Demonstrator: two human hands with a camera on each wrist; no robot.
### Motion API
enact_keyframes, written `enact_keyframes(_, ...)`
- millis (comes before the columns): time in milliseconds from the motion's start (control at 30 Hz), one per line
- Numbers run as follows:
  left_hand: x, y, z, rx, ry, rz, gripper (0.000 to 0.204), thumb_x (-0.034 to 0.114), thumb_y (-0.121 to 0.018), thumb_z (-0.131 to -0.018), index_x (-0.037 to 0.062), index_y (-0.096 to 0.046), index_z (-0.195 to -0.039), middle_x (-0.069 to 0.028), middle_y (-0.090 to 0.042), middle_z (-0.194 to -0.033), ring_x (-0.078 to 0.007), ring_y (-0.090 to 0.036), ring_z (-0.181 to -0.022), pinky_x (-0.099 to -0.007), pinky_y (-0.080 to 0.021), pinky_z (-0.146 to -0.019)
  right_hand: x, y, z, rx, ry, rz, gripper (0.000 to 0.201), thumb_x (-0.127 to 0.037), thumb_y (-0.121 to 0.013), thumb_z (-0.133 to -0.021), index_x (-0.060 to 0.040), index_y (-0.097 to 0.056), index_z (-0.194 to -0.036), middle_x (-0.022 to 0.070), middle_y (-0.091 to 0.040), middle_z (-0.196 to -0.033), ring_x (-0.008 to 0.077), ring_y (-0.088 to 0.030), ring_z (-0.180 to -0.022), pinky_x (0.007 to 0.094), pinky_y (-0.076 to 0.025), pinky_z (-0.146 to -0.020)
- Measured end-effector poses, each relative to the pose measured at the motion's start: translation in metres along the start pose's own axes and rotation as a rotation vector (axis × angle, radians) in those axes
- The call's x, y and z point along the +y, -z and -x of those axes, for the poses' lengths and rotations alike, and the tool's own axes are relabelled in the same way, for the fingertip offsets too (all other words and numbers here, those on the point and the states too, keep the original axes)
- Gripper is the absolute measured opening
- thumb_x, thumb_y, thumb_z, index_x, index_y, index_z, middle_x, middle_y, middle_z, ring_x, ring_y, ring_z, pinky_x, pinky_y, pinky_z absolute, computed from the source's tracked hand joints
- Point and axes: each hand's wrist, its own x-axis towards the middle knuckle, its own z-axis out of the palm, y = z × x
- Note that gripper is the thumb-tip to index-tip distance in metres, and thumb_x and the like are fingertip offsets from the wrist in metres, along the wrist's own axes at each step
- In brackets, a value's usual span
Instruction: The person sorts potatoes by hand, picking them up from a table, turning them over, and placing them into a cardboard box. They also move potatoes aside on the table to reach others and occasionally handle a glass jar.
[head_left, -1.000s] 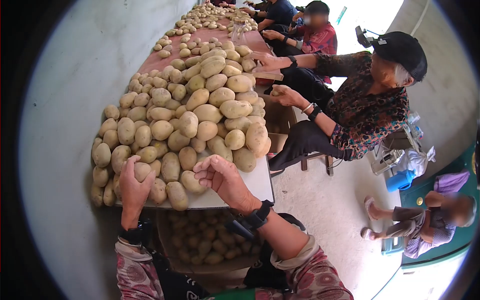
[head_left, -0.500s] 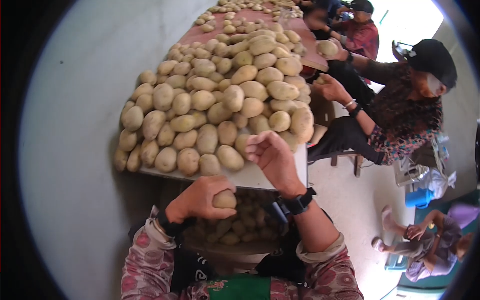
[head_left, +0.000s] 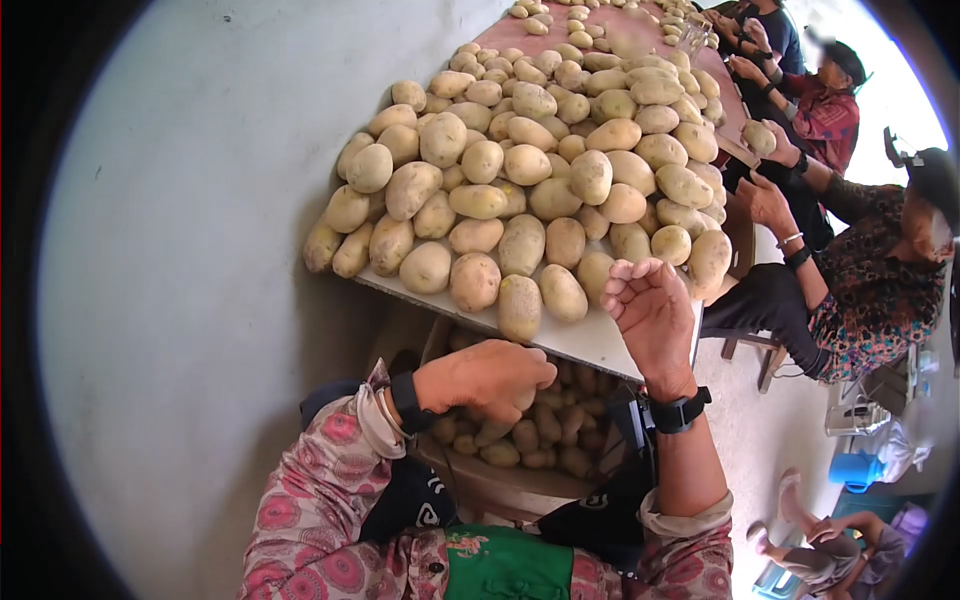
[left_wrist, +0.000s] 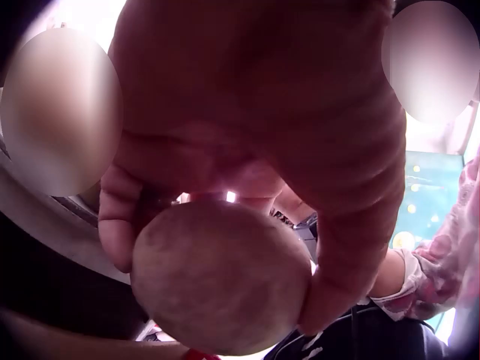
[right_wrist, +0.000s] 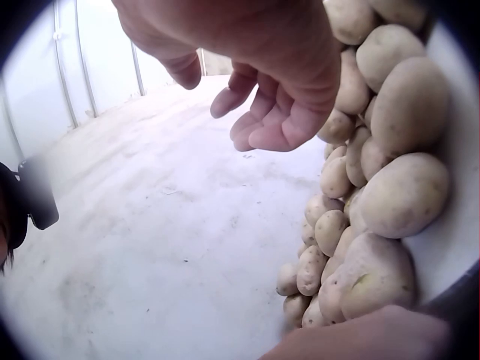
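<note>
My left hand (head_left: 485, 380) is below the table edge, over a bin (head_left: 505, 484) of potatoes. It holds a potato (left_wrist: 221, 277) between thumb and fingers, shown from close up in the left wrist view; in the head view the hand mostly hides it. Raised over the table's front corner is my right hand (head_left: 655, 320), palm turned up, fingers loosely bent and nothing in them. Just beyond it, the potato pile (head_left: 520, 245) covers most of the table's near end. The right wrist view has the right hand (right_wrist: 262, 82) beside the pile.
A pale wall (head_left: 200, 200) borders the table's left side. To the right, a person in a patterned shirt (head_left: 880, 320) sits holding a potato (head_left: 759, 138), with more people seated farther along. A blue jug (head_left: 855, 470) stands on the right.
My left hand has taken a potato from the pile's near edge and brought it down over the bin. The right hand stays raised and empty. The head view has swung left.
</note>
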Motion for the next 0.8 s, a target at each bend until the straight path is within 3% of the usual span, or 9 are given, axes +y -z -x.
enact_keyframes(67,-0.003,-0.001,0.000,-0.152,0.121,-0.032,0.033,0.017,-0.068,-0.064,0.0051,-0.056,-0.093,-0.0134,-0.057,-0.086,-0.0351,-0.059,-0.081,-0.0434,-0.048,-0.068,0.001,0.001,-0.001,-0.006,0.005,0.001,0.030,-0.034,-0.042,-0.100,-0.0071,-0.055,-0.100,0.0093,-0.062,-0.107,0.0187,-0.060,-0.094,0.0324,-0.048,-0.084)
enact_keyframes(200,-0.003,0.001,0.003,-0.111,0.067,-0.018,0.030,0.017,-0.068,-0.065,0.0041,-0.057,-0.090,-0.0136,-0.058,-0.084,-0.0356,-0.060,-0.081,-0.0429,-0.048,-0.069,-0.001,0.001,0.000,0.004,0.007,0.001,0.030,-0.034,-0.042,-0.100,-0.0070,-0.055,-0.100,0.0093,-0.062,-0.107,0.0187,-0.060,-0.093,0.0323,-0.048,-0.084)
enact_keyframes(300,-0.002,0.015,0.003,-0.186,0.210,0.046,0.029,0.018,-0.069,-0.066,0.0028,-0.057,-0.087,-0.0142,-0.060,-0.079,-0.0356,-0.060,-0.078,-0.0419,-0.049,-0.068,0.000,0.001,-0.001,-0.003,0.003,-0.007,0.029,-0.034,-0.042,-0.100,-0.0072,-0.054,-0.099,0.0093,-0.062,-0.107,0.0186,-0.060,-0.093,0.0323,-0.048,-0.084)
enact_keyframes(500,0.005,0.042,0.007,-0.088,0.163,0.452,0.023,0.019,-0.071,-0.074,0.0022,-0.059,-0.084,-0.0092,-0.062,-0.071,-0.0195,-0.062,-0.067,-0.0316,-0.048,-0.061,-0.001,0.001,-0.001,0.027,-0.002,0.011,0.029,-0.033,-0.042,-0.100,-0.0071,-0.054,-0.098,0.0094,-0.062,-0.106,0.0190,-0.060,-0.093,0.0324,-0.048,-0.083)
enact_keyframes(567,0.008,0.050,0.010,0.144,0.226,0.511,0.015,0.014,-0.069,-0.077,0.0021,-0.060,-0.080,-0.0038,-0.060,-0.068,-0.0094,-0.058,-0.065,-0.0260,-0.046,-0.058,0.000,0.000,-0.003,0.017,-0.006,-0.011,0.029,-0.033,-0.042,-0.100,-0.0072,-0.054,-0.098,0.0093,-0.062,-0.106,0.0188,-0.060,-0.092,0.0322,-0.048,-0.083)
enact_keyframes(633,0.006,0.054,0.007,0.535,0.217,0.444,0.010,0.010,-0.068,-0.078,0.0031,-0.060,-0.079,-0.0017,-0.059,-0.071,-0.0065,-0.053,-0.062,-0.0242,-0.044,-0.057,-0.003,0.003,-0.003,0.023,0.003,-0.014,0.029,-0.033,-0.043,-0.100,-0.0073,-0.055,-0.098,0.0092,-0.062,-0.106,0.0186,-0.060,-0.092,0.0320,-0.048,-0.083)
enact_keyframes(700,-0.006,0.052,0.004,0.765,0.364,0.097,0.017,0.013,-0.070,-0.076,0.0041,-0.061,-0.088,-0.0046,-0.060,-0.076,-0.0139,-0.058,-0.068,-0.0276,-0.047,-0.063,-0.003,0.002,-0.004,0.032,0.013,-0.005,0.028,-0.033,-0.043,-0.100,-0.0075,-0.055,-0.097,0.0089,-0.062,-0.106,0.0179,-0.060,-0.092,0.0315,-0.048,-0.082)
enact_keyframes(733,-0.009,0.050,0.003,0.759,0.355,0.101,0.017,0.013,-0.070,-0.076,0.0041,-0.061,-0.088,-0.0046,-0.060,-0.076,-0.0139,-0.058,-0.068,-0.0276,-0.047,-0.063,-0.003,0.000,-0.004,0.041,0.016,0.001,0.028,-0.034,-0.044,-0.099,-0.0076,-0.055,-0.097,0.0086,-0.063,-0.105,0.0174,-0.060,-0.091,0.0313,-0.048,-0.082)
enact_keyframes(800,-0.013,0.048,0.001,0.769,0.162,-0.275,0.041,0.021,-0.076,-0.071,0.0055,-0.060,-0.104,-0.0094,-0.060,-0.092,-0.0246,-0.060,-0.089,-0.0357,-0.047,-0.083,-0.003,0.000,-0.005,0.043,0.022,0.005,0.028,-0.034,-0.044,-0.099,-0.0076,-0.055,-0.097,0.0085,-0.063,-0.105,0.0174,-0.060,-0.091,0.0313,-0.048,-0.082)
